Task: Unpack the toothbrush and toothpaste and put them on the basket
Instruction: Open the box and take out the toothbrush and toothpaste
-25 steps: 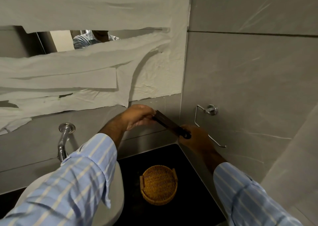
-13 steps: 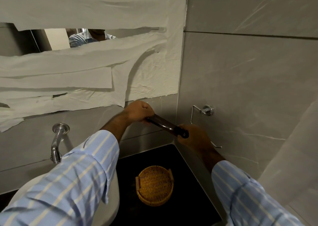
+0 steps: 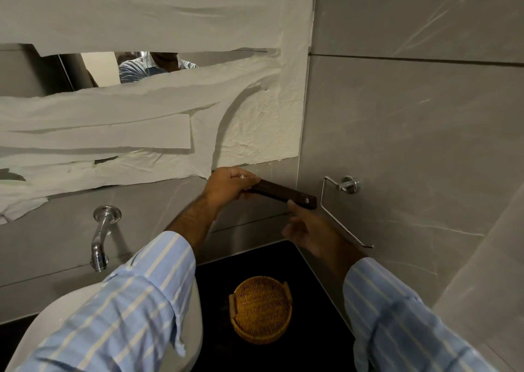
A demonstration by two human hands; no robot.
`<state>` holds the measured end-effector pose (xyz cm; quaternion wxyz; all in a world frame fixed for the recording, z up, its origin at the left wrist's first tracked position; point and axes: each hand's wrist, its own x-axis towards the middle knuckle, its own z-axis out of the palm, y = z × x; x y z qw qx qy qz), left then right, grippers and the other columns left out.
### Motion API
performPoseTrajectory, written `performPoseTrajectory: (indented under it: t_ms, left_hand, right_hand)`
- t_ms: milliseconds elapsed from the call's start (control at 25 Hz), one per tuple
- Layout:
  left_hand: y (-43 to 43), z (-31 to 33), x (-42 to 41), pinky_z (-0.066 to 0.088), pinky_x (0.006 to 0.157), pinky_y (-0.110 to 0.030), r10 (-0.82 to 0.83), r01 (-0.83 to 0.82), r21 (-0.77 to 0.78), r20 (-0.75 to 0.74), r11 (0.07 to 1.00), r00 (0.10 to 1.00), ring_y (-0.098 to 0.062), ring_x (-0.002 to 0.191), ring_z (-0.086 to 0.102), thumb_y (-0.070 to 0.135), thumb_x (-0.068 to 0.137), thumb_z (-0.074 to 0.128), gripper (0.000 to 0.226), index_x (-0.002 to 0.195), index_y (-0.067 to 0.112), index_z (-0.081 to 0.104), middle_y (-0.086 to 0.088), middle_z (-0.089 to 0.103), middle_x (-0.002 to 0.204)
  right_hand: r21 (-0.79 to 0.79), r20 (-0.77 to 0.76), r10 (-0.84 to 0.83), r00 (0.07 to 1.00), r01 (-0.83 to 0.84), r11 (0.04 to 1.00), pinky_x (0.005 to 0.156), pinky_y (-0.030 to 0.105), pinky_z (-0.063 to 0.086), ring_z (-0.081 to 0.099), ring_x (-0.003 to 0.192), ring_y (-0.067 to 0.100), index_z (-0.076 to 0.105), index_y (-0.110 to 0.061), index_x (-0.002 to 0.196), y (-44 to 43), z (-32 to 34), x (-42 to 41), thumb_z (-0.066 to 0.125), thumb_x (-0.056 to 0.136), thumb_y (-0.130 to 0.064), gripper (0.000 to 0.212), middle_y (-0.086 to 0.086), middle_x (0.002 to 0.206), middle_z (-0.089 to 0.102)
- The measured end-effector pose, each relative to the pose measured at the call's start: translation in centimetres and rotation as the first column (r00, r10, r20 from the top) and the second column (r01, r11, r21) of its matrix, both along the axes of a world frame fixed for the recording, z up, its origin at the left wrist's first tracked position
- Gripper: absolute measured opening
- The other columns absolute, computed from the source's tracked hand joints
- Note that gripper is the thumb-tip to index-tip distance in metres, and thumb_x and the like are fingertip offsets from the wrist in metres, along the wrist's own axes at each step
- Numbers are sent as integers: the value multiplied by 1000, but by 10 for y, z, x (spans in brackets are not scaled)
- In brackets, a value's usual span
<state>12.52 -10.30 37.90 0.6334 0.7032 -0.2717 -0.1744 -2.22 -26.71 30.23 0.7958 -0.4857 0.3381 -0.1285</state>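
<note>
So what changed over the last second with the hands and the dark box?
The right hand let go of the dark narrow box and dropped just below its right end, fingers open. The left hand still grips the other end, holding the box alone, tilted down to the right. The wicker basket stays empty on the black counter; nothing is unpacked yet.
</note>
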Motion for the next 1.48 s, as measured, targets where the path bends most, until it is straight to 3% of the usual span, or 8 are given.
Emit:
performPoseTrajectory:
  t_ms: [120, 320, 560, 720, 960, 1240, 1360, 1480]
  left_hand:
    - [2, -10, -8, 63, 84, -42, -83, 64, -115, -171, 991, 982, -36, 96, 74, 10, 82, 77, 20, 99, -2, 77, -22, 76, 102]
    - [20, -38, -18, 63, 71, -26, -173, 15, -322, -471, 947, 865, -22, 83, 76, -2, 95, 56, 18, 103, 0, 72, -16, 77, 95]
    - [4, -59, -33, 57, 75, -37, 316, -337, -77, -206, 938, 926, -28, 76, 64, 0, 83, 72, 15, 98, -5, 70, -16, 69, 80]
    - [-10, -58, -48, 62, 56, -27, 18, -357, -340, -701, 870, 713, -30, 78, 65, -17, 87, 41, 26, 86, -6, 64, -21, 64, 87]
    - [-26, -69, -59, 57, 82, -40, -206, -379, -517, -758, 768, 619, -33, 92, 66, -10, 87, 47, 17, 95, -10, 62, -27, 62, 107]
    - [-35, -81, -65, 63, 78, -32, 10, -176, -331, -448, 927, 894, -23, 86, 72, 11, 93, 65, 23, 108, -5, 72, -18, 71, 96]
    - [-33, -83, -67, 65, 66, -31, 174, -174, -17, 7, 985, 985, -17, 69, 75, 24, 93, 67, 17, 101, 12, 76, -8, 76, 83]
    - [-28, -83, -66, 57, 54, -25, 96, -222, 226, 465, 948, 880, -11, 59, 68, 42, 96, 56, 22, 91, 27, 70, 5, 69, 70]
  right_hand:
    - [378, 302, -43, 952, -79, 922, 66, 40, 64, 73, 89, 35, 62, 5, 103, 13, 8, 15, 73, 88, -26, 36, 25, 96, 72]
    - [350, 374, -115, 920, -25, 936, 55, 32, 63, 78, 68, 28, 64, -1, 102, 10, 22, 24, 63, 95, -12, 13, 19, 79, 78]
    - [133, 379, -18, 925, -36, 990, 62, 33, 65, 78, 79, 24, 65, -1, 108, 11, 32, 29, 62, 96, -10, 16, 16, 90, 78]
    - [-240, 312, 51, 949, 27, 970, 74, 36, 65, 77, 84, 22, 65, -4, 111, 7, 53, 34, 65, 94, -11, 18, 15, 102, 76]
    - [-582, 174, 89, 981, 29, 813, 85, 49, 62, 73, 101, 30, 60, -5, 124, -3, 81, 35, 67, 93, -22, 36, 18, 117, 72]
    - [-552, 132, -9, 991, 81, 830, 88, 53, 60, 72, 103, 35, 60, 1, 123, -10, 75, 33, 65, 95, -23, 37, 22, 117, 71]
    - [-575, 90, -43, 995, 87, 814, 94, 53, 57, 70, 106, 35, 62, 1, 121, -10, 72, 30, 66, 94, -26, 38, 20, 118, 71]
    - [-589, 82, -53, 995, 92, 803, 93, 50, 58, 71, 105, 33, 63, 0, 121, -9, 75, 26, 67, 93, -26, 38, 19, 117, 72]
